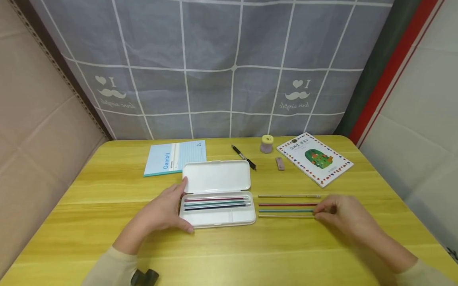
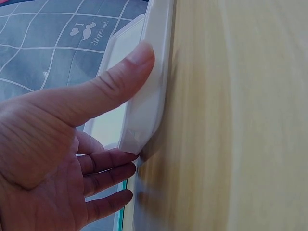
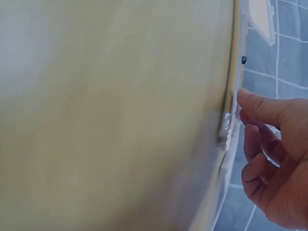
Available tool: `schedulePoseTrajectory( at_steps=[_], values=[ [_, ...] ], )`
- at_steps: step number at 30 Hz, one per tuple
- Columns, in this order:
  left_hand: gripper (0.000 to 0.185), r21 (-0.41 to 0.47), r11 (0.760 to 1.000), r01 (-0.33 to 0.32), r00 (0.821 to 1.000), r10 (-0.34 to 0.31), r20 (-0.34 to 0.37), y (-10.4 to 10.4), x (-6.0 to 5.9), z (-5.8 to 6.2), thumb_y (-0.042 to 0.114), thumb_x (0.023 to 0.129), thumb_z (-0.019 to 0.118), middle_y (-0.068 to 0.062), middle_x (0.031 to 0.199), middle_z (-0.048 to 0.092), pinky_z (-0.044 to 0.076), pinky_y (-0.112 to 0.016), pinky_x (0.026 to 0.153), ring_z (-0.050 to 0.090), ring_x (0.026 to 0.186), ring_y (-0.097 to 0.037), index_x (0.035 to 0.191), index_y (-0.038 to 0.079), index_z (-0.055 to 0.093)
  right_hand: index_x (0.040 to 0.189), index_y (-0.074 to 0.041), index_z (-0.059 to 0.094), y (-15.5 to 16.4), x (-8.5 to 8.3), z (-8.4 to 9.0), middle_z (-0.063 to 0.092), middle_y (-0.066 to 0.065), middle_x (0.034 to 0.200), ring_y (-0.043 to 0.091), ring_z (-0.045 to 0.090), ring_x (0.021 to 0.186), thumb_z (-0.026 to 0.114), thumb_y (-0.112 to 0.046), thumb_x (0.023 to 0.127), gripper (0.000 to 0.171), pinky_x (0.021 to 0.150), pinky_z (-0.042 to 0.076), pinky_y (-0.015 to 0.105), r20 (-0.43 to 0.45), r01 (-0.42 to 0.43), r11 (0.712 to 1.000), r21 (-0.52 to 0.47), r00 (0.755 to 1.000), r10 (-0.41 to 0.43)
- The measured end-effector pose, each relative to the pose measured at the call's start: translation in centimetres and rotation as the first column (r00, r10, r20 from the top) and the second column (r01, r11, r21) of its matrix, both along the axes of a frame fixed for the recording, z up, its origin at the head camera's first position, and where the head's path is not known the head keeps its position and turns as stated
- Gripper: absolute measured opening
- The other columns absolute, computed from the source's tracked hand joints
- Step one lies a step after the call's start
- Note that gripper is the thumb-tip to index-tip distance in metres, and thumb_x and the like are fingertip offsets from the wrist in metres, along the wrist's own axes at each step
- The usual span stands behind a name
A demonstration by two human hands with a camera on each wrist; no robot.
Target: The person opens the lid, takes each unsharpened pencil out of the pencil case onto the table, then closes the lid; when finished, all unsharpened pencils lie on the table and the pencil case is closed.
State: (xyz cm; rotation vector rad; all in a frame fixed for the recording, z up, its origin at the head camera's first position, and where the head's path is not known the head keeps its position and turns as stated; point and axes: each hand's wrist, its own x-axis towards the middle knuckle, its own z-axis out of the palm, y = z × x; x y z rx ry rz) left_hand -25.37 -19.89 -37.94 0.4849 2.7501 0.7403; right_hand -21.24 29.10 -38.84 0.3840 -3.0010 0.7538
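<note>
An open white pencil case [image 1: 214,221] lies in the middle of the table, its lid [image 1: 216,177] folded back. Several pencils in red, green and dark colours lie inside it. My left hand [image 1: 163,210] holds the case's left end, thumb along the front wall and fingers at the left side. To the right of the case, several pencils lie in a row: a red pencil [image 1: 286,204], a green pencil [image 1: 284,210], and pale gold ones in front and behind. My right hand [image 1: 348,214] pinches the green pencil's right end between thumb and index finger; its other fingers are curled.
Behind the case lie a light blue notebook [image 1: 175,157], a black pen [image 1: 244,157], a small eraser [image 1: 280,163] and a yellow-topped round container [image 1: 266,143]. A white illustrated booklet [image 1: 315,159] lies at the back right. A grey checked cloth [image 1: 211,91] hangs behind the table.
</note>
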Motion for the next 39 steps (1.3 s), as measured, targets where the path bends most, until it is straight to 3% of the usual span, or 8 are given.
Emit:
schedulePoseTrajectory(
  at_steps=[4, 9, 20, 22, 25, 28, 39],
  values=[
    [0.153, 0.003, 1.0, -0.003, 1.0, 0.003, 0.006, 0.1, 0.0, 0.1, 0.054, 0.055, 0.101, -0.024, 0.17, 0.022, 0.029, -0.061, 0.121, 0.027, 0.152, -0.047, 0.165, -0.004, 0.012, 0.09, -0.024, 0.084, -1.4, -0.6, 1.0, 0.068, -0.016, 0.08, -0.001, 0.052, 0.065, 0.088, -0.019, 0.084, 0.009, 0.057, 0.046, 0.023, -0.033, -0.02, 1.0, -0.003, 0.999, 0.02],
    [0.153, 0.007, 1.0, -0.005, 1.0, 0.005, 0.01, 0.1, 0.0, 0.1, 0.053, 0.054, 0.101, -0.024, 0.169, 0.024, 0.029, -0.061, 0.121, 0.028, 0.152, -0.046, 0.165, -0.004, 0.013, 0.102, -0.018, 0.085, -4.7, -2.0, 1.9, 0.073, -0.013, 0.083, 0.004, 0.053, 0.066, 0.084, -0.025, 0.089, 0.015, 0.055, 0.044, 0.023, 0.031, -0.044, 0.998, -0.044, 0.999, 0.045],
    [0.152, 0.013, 1.0, 0.003, 1.0, -0.003, 0.002, -0.2, 0.0, 0.1, 0.054, 0.055, 0.101, -0.024, 0.169, 0.024, 0.029, -0.062, 0.121, 0.028, 0.152, -0.046, 0.165, -0.004, 0.013, 0.104, -0.018, 0.085, -12.9, -4.9, 0.9, 0.079, -0.008, 0.097, 0.006, 0.049, 0.058, 0.085, -0.021, 0.089, 0.015, 0.052, 0.042, 0.023, 0.052, -0.145, 0.972, -0.184, 0.986, 0.157],
    [0.152, 0.017, 1.0, 0.01, 1.0, -0.01, -0.002, -0.2, 0.0, 0.1, 0.054, 0.055, 0.101, -0.025, 0.168, 0.025, 0.029, -0.062, 0.121, 0.028, 0.152, -0.046, 0.165, -0.005, 0.013, 0.105, -0.017, 0.085, -13.7, -5.1, 0.6, 0.08, -0.006, 0.1, 0.006, 0.054, 0.063, 0.084, -0.021, 0.089, 0.016, 0.057, 0.046, 0.024, 0.044, -0.18, 0.964, -0.197, 0.98, 0.192],
    [0.152, 0.02, 1.0, 0.016, 1.0, -0.016, -0.003, -0.1, 0.0, 0.0, 0.053, 0.056, 0.101, -0.025, 0.168, 0.025, 0.028, -0.061, 0.122, 0.028, 0.152, -0.047, 0.165, -0.005, 0.012, 0.106, -0.017, 0.084, -14.8, -5.2, 0.1, 0.08, -0.006, 0.103, 0.009, 0.068, 0.084, 0.084, -0.02, 0.09, 0.017, 0.072, 0.055, 0.028, 0.054, -0.204, 0.956, -0.211, 0.974, 0.219],
    [0.152, 0.021, 1.0, 0.013, 1.0, -0.013, 0.002, -0.1, 0.0, 0.0, 0.053, 0.055, 0.101, -0.025, 0.169, 0.023, 0.028, -0.061, 0.122, 0.027, 0.153, -0.047, 0.165, -0.004, 0.012, 0.106, -0.018, 0.084, -15.6, -5.3, -0.3, 0.079, -0.007, 0.104, 0.014, 0.072, 0.102, 0.085, -0.018, 0.089, 0.017, 0.086, 0.059, 0.035, 0.066, -0.205, 0.956, -0.21, 0.972, 0.224],
    [0.152, 0.028, 1.0, 0.005, 1.0, -0.005, 0.003, -0.1, 0.1, 0.2, 0.052, 0.055, 0.101, -0.025, 0.169, 0.024, 0.028, -0.061, 0.122, 0.027, 0.153, -0.046, 0.165, -0.004, 0.013, 0.107, -0.022, 0.085, -18.0, -5.4, -0.1, 0.079, -0.01, 0.104, 0.015, 0.071, 0.104, 0.084, -0.021, 0.089, 0.018, 0.091, 0.057, 0.04, 0.071, -0.146, 0.982, -0.116, 0.985, 0.155]
  ],
)
